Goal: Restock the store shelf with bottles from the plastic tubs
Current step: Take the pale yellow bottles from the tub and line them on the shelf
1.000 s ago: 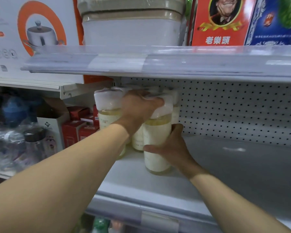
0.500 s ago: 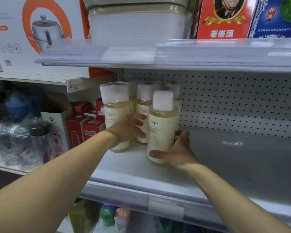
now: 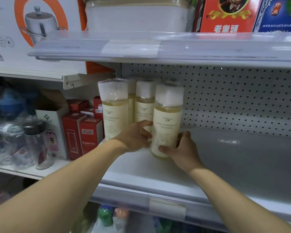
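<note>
- Location: the front bottle (image 3: 167, 121) stands upright on the store shelf (image 3: 242, 165), just right of a cluster of like bottles; the left bottle (image 3: 113, 111) and the middle bottle (image 3: 144, 105) stand behind and beside it, more behind them (count unclear).
- Right hand (image 3: 183, 152): curled round the base of the front bottle, thumb across its lower front, fingers wrapped behind.
- Left hand (image 3: 134, 137): fingers loosely extended toward the gap between the left bottle and the front bottle, touching the bottles; no firm grasp is evident.
- Plastic tubs: not in view.
- Handling, judged: the bottles look full of pale yellow liquid, so moderately heavy for their size; walls appear rigid plastic, unlikely to break but liable to topple (tall, narrow footprint, packed close).
- The caps carry a shrink film that looks slick; a grip there seems unreliable.
- Recommended hold: mid-body or low on the labelled cylinder, where the label offers friction, sliding rather than lifting when aligning against neighbours.
</note>
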`<state>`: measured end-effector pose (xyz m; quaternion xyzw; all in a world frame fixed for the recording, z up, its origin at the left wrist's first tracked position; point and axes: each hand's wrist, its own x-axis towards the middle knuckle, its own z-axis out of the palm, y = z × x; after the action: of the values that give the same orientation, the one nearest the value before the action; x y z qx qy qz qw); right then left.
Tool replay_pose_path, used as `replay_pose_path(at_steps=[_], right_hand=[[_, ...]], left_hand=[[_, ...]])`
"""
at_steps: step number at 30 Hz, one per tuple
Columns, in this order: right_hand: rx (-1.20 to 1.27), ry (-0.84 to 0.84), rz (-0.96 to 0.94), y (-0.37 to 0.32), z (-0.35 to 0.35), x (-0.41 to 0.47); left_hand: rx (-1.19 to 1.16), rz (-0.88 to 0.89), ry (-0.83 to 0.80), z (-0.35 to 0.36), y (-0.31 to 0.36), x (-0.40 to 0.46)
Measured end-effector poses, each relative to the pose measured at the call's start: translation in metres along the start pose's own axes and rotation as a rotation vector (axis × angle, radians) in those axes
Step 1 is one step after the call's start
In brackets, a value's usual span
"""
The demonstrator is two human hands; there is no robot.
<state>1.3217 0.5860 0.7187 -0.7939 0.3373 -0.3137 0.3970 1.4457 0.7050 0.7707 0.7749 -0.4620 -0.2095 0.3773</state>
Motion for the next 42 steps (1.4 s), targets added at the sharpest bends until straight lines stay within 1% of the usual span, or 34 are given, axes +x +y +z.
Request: replay_pose_path(at_steps=[3,6,12,16,19,28,35,42], right_hand=[[0.006,0.023,-0.015,0.0,0.003,0.008],[0.015,0.041,-0.002,0.002,0.006,0.02],[-0.006,0.089,0.024,0.002,0.014,0.031],[-0.079,0.064,0.043,-0.002,0.013,0.04],[-0.087,0.044,0.059,-0.002,0.008,0.047],[-0.12,-0.005,0.022,0.001,0.001,0.057],[-0.123,0.023,0.031,0.004,0.005,0.058],[-0.159,0.11,0.076,0.005,0.014,0.052]], left_hand=[[-0.02,-0.008,-0.006,0.001,-0.002,0.003],[0.016,-0.02,-0.035,0.006,-0.007,0.005],[0.086,-0.039,0.1,0.002,-0.011,0.01],[0.101,-0.054,0.133,-0.001,-0.009,0.012],[0.108,-0.059,0.151,0.0,-0.008,0.013],[0.14,-0.063,0.16,0.004,-0.006,0.016],[0.154,-0.082,0.169,0.008,-0.005,0.016],[0.115,-0.121,0.158,0.01,-0.007,0.015]])
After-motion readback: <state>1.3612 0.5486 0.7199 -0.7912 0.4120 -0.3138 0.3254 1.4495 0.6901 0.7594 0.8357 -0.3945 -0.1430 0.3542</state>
